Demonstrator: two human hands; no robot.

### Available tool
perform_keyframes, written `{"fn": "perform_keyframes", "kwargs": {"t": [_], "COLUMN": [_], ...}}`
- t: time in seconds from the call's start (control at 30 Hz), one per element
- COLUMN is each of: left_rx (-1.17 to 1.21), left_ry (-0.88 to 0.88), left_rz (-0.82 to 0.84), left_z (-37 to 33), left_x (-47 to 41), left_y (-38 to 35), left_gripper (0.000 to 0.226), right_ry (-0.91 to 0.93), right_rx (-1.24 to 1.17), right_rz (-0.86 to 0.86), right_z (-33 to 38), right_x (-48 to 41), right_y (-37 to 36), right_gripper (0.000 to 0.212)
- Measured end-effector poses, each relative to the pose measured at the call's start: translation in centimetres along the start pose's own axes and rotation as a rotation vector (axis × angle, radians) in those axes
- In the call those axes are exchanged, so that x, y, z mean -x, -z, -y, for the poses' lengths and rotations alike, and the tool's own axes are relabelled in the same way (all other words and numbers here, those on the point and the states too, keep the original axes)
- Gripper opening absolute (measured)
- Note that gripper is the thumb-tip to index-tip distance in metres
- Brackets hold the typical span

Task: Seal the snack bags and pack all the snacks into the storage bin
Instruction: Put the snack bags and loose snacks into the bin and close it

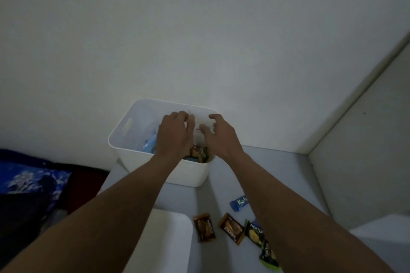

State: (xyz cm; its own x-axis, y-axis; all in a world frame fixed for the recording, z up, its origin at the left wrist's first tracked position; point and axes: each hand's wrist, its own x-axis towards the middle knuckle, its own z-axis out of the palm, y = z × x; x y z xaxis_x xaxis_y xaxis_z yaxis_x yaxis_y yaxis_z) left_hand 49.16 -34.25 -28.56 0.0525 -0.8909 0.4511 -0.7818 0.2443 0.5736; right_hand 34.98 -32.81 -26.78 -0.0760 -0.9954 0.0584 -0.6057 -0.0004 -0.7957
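Both hands are over the white storage bin (pixel 135 139), in the middle of the frame. The left hand (pixel 175 135) has its fingers loosely bent and pointing down into the bin. I see nothing held in them. The right hand (pixel 221 137) is spread wide, with the fingers a little bent, and it holds nothing. The two hands are close, but they do not touch each other.

Snacks are in the bin: a light blue bag (pixel 149 144) on the left and a brown packet (pixel 196 153) near the front wall (the hands hide the rest).

The bin sits on a grey worktop (pixel 221 193) next to a plain white wall (pixel 199 40). The room is dim.

More snacks lie on the worktop, low in the frame. There is a blue packet (pixel 237 203), partly under the right arm. Below it are two brown packets (pixel 204 230) (pixel 231 228) side by side. Two green packets (pixel 255 231) (pixel 268 255) lie by the right arm, which covers their edges.

A flat white thing (pixel 170 241) lies at the bottom middle. A blue patterned cloth (pixel 26 179) is at the left edge.
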Motion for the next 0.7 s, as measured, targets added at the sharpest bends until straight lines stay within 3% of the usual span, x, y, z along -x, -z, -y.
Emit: {"fn": "perform_keyframes", "kwargs": {"t": [0.13, 0.23, 0.3, 0.43, 0.53, 0.6, 0.7], "left_rx": [-0.003, 0.031, 0.035, -0.156, -0.387, -0.408, -0.407], "left_ry": [-0.124, -0.227, -0.27, -0.31, -0.197, -0.175, -0.284], "left_rz": [-0.073, 0.024, 0.158, 0.432, 0.618, 0.665, 0.659], "left_z": [-1.9, -3.2, -3.5, -1.9, -0.7, -0.1, -0.2], "left_x": [4.2, 9.0, 12.4, 18.2, 21.6, 23.4, 24.2], "left_y": [0.1, -1.8, -4.2, -9.8, -12.3, -13.5, -15.1], "left_gripper": [0.035, 0.017, 0.017, 0.065, 0.097, 0.101, 0.097], "right_ry": [-0.066, -0.139, -0.212, -0.438, -0.609, -0.618, -0.462], "right_rx": [0.012, 0.088, 0.142, 0.401, 0.544, 0.525, 0.544], "right_rz": [-0.133, -0.121, -0.074, 0.11, 0.212, 0.257, 0.221], "right_z": [-2.5, -7.0, -11.0, -19.5, -24.6, -26.6, -27.7], "right_x": [0.7, 3.2, 5.7, 12.3, 17.7, 20.2, 20.6], "right_y": [3.5, 5.9, 6.8, 7.8, 7.5, 6.7, 5.1], "right_gripper": [0.032, 0.036, 0.047, 0.086, 0.107, 0.115, 0.116]}}
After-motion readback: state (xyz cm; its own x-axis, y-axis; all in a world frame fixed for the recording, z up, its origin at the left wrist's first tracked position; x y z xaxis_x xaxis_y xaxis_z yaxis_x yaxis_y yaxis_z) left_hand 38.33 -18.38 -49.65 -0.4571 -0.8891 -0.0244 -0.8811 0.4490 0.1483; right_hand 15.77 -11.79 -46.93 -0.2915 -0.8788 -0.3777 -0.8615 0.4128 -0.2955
